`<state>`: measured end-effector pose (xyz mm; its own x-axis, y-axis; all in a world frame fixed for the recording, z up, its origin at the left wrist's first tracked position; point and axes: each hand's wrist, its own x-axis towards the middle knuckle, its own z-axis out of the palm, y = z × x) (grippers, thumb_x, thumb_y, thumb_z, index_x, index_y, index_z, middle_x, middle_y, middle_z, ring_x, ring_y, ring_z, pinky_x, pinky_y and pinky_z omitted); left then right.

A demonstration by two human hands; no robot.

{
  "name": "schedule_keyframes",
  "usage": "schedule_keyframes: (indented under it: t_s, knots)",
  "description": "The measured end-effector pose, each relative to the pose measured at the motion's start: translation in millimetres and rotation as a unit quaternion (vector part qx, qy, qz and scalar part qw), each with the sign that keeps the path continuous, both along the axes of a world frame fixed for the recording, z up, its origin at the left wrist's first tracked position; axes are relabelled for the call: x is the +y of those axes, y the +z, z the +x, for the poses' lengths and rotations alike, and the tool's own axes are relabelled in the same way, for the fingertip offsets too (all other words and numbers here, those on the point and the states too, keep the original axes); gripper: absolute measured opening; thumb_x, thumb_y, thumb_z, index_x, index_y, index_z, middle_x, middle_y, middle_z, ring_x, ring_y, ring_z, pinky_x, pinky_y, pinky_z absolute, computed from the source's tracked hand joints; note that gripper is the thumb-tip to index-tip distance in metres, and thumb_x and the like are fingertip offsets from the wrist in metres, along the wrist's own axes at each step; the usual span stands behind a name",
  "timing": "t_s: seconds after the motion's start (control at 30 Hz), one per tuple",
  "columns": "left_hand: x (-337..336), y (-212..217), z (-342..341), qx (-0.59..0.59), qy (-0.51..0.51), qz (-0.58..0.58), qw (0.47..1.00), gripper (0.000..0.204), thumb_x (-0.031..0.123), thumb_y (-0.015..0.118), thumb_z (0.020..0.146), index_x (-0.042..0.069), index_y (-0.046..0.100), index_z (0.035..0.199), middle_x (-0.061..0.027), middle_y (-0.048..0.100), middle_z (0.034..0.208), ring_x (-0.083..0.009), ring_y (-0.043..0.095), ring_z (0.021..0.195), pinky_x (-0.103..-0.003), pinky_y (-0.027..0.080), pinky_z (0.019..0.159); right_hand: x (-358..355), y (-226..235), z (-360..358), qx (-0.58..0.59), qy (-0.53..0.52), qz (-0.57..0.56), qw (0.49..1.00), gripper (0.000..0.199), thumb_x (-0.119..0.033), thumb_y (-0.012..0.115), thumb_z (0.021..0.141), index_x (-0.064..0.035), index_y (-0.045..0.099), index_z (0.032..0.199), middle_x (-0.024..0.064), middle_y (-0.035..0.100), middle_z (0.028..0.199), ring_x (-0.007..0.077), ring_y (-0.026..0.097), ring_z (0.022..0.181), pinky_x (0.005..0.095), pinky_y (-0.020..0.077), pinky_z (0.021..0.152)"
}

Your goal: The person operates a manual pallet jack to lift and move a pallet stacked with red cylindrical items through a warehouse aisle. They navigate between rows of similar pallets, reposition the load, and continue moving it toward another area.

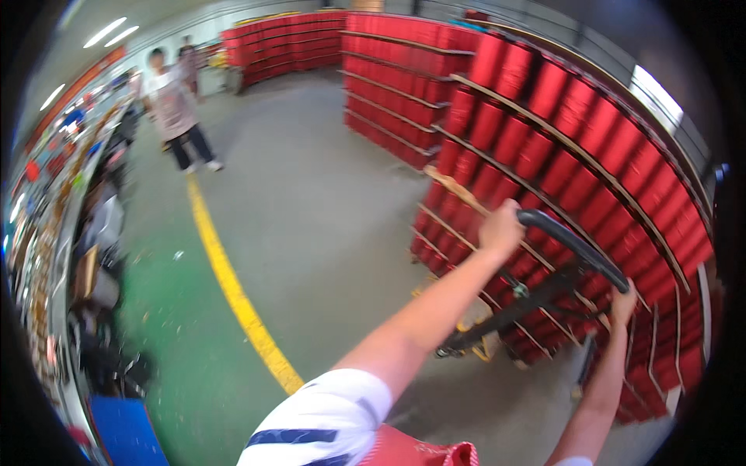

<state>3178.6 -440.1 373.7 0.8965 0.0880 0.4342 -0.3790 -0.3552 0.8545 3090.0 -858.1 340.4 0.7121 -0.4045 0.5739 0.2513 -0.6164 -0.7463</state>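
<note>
Head view, only one. The black curved bar handle is grasped at both ends: its upper, far end is gripped by the left-hand fingers, its lower, near end by the right-hand fingers. Neither set appears released; exact finger wrap can't be told, blurred. The handle is held tilted, on a dark straight metal shaft that runs down and left, below the left-hand fingers, toward the floor. Pallet-truck type, judging by shape.

Just beyond the fingers, a tall stack of shiny red cylinders is layered on thin tan boards. Whether the stack is borne by the truck or stands on the floor can't be told.

Progress: grip judged done on both sides, layers seen upright. Load's destination isn't shown; how much is left can't be judged.

Well apart from the fingers: a second red stack beyond the left hand; far left, a painted yellow floor line, a cluttered long tabletop and a standing person in pale top and dark trousers.
</note>
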Motion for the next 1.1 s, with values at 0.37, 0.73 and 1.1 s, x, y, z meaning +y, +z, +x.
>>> schedule_keyframes:
  t_s: [0.37,0.73,1.1]
  knots:
    - [-31.5,-11.7,81.2,-0.044,-0.009,-0.02,0.999,0.014,0.007,0.056,0.079,0.008,0.054,0.093,-0.0232,0.065,0.081,-0.0446,0.063,0.082,-0.055,0.049,0.07,-50.9,-21.6,67.0,0.045,-0.042,-0.048,0.997,0.017,-0.003,0.054,0.092,-0.0038,0.059,0.108,0.0023,0.057,0.085,0.0138,0.052,0.075,0.0266,0.0454,0.061]
    - [-54.2,-36.3,144.5,0.026,-0.015,0.005,1.0,0.027,0.016,0.07,0.076,0.006,0.051,0.092,-0.02,0.065,0.084,-0.0418,0.063,0.084,-0.052,0.047,0.07,-7.4,-23.9,125.0,-0.039,-0.171,-0.128,0.976,0.023,-0.023,0.071,0.078,-0.0026,0.063,0.084,0.0189,0.065,0.073,0.0369,0.062,0.065,0.0473,0.0489,0.061]
    - [-123.2,-42.0,266.6,0.006,-0.083,-0.029,0.996,0.03,0.02,0.073,0.075,0.007,0.052,0.091,-0.0199,0.064,0.083,-0.0414,0.063,0.083,-0.051,0.047,0.068,-198.5,-81.7,245.7,-0.042,-0.144,-0.184,0.971,0.019,-0.009,0.057,0.093,0.0022,0.055,0.108,0.0123,0.057,0.087,0.0226,0.056,0.078,0.0341,0.0473,0.072]
